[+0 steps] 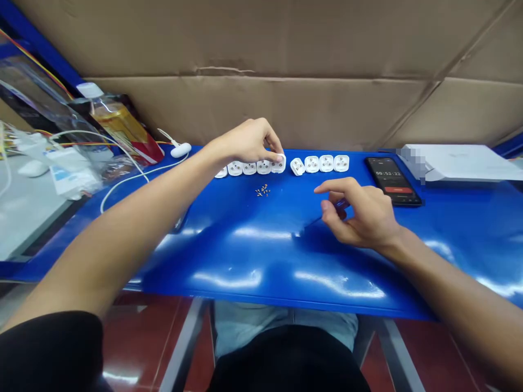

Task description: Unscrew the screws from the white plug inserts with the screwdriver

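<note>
My left hand (249, 142) reaches over a row of white plug bodies and its fingertips grip the one at the row's right end (278, 164). Several more white plug bodies (321, 164) stand in line to its right, past a small gap. A little pile of tiny brass screws (262, 190) lies just below the row on the blue tabletop (245, 256). My right hand (355, 213) hovers above the table with its index finger stretched out. It curls around a thin dark-handled screwdriver (337, 209), partly hidden by the fingers.
A black phone (392, 181) showing a timer lies to the right of the row, beside a white flat box (457, 162). At the left are a plastic bottle (118, 124), clear plastic bags (69, 158), and a white cable (143, 171). Cardboard (261, 103) lines the back.
</note>
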The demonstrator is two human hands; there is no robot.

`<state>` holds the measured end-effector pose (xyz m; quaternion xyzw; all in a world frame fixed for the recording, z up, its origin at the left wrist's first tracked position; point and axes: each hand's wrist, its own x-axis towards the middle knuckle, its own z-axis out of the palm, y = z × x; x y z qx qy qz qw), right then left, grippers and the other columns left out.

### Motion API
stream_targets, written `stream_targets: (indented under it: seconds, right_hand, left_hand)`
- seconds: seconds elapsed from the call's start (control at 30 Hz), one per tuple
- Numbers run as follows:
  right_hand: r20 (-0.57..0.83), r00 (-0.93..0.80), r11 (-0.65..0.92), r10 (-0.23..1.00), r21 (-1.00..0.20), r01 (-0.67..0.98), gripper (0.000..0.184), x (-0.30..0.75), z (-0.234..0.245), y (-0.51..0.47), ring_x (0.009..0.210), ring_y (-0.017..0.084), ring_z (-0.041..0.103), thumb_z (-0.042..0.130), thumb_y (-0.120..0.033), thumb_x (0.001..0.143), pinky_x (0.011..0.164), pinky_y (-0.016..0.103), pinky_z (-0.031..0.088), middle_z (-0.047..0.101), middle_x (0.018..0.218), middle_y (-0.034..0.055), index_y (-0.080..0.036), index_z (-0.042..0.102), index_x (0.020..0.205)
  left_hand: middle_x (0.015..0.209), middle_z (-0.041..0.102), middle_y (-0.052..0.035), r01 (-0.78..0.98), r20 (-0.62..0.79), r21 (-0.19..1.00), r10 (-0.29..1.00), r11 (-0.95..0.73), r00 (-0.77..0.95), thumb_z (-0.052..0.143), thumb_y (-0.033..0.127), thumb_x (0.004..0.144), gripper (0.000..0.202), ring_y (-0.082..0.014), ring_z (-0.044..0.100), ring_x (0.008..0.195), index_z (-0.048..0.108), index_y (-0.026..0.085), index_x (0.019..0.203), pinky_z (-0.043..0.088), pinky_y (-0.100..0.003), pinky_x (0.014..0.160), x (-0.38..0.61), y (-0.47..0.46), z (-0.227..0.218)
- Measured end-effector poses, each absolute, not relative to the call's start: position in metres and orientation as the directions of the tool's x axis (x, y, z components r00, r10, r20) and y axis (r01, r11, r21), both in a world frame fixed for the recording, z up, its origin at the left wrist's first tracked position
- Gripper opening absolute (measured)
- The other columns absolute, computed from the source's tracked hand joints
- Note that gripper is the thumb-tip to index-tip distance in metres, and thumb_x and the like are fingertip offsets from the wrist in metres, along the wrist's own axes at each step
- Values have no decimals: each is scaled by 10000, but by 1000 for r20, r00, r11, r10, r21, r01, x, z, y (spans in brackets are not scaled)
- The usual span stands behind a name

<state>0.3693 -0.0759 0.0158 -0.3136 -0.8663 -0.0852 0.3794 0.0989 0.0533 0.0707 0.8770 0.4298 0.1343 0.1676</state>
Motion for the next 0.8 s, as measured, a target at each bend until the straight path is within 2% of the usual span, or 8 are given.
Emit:
stream_targets:
  seconds: [0.17, 0.3, 0.37, 0.47, 0.5, 0.63, 0.73, 0.8]
  right_hand:
    - [715, -533, 815, 451, -87, 573, 275, 368, 16, -77, 468, 132, 620, 587, -145, 903, 510, 255, 483, 673, 640, -77, -243, 620, 1158]
    - [704, -549, 819, 450, -81, 568, 256, 367, 17, -78, 462, 127, 614, 563, -160, 926, 507, 253, 484, 678, 642, -79, -249, 615, 1161]
    - [706, -550, 821, 446, -78, 566, 251, 367, 17, -78, 460, 123, 609, 568, -161, 923, 505, 252, 479, 678, 641, -77, -244, 624, 1153]
    - [707, -551, 823, 443, -78, 562, 243, 366, 18, -79, 457, 124, 604, 584, -163, 915, 505, 255, 476, 681, 640, -71, -238, 635, 1141]
    - [708, -551, 825, 442, -80, 559, 242, 366, 19, -79, 457, 125, 603, 590, -164, 914, 507, 256, 475, 682, 640, -69, -238, 636, 1140]
    - [687, -571, 832, 449, -88, 548, 221, 366, 20, -79, 466, 126, 603, 593, -157, 935, 511, 263, 448, 684, 647, -67, -234, 627, 1139]
    - [656, -608, 840, 448, -76, 538, 164, 367, 20, -79, 478, 129, 612, 567, -169, 983, 514, 270, 429, 687, 657, -57, -216, 619, 1131]
    - [654, -615, 845, 440, -70, 530, 142, 368, 21, -78, 483, 129, 619, 560, -177, 999, 525, 270, 438, 700, 672, -44, -200, 616, 1127]
  left_hand:
    - [964, 830, -69, 718, 76, 389, 797, -577, 599, 850, 308, 859, 143, -227, 728, 894, 880, 204, 952, 516, -371, 898, 111, 78, 48]
    - [979, 832, -72, 730, 54, 395, 807, -558, 588, 846, 297, 839, 152, -253, 747, 958, 878, 198, 950, 528, -359, 885, 109, 90, 35]
    - [1054, 832, -87, 728, 66, 395, 807, -561, 586, 858, 329, 822, 262, -263, 746, 1010, 869, 192, 1045, 531, -354, 894, 107, 94, 35]
    - [1186, 806, -110, 701, 134, 403, 796, -588, 590, 851, 410, 811, 534, -261, 731, 1048, 789, 187, 1293, 531, -345, 900, 109, 94, 41]
    - [1202, 799, -113, 687, 159, 407, 788, -602, 595, 831, 434, 828, 561, -257, 726, 1047, 769, 185, 1327, 527, -344, 904, 113, 93, 43]
    - [1117, 805, -110, 656, 136, 392, 746, -645, 652, 757, 482, 905, 379, -272, 717, 1042, 836, 181, 1121, 505, -379, 934, 135, 82, 42]
    - [952, 795, -105, 715, 185, 294, 772, -634, 608, 781, 384, 884, 231, -313, 704, 1031, 844, 166, 927, 441, -489, 1038, 150, 75, 36]
    - [910, 787, -98, 720, 184, 287, 774, -632, 605, 786, 323, 866, 174, -308, 706, 996, 843, 165, 912, 438, -494, 1030, 153, 71, 35]
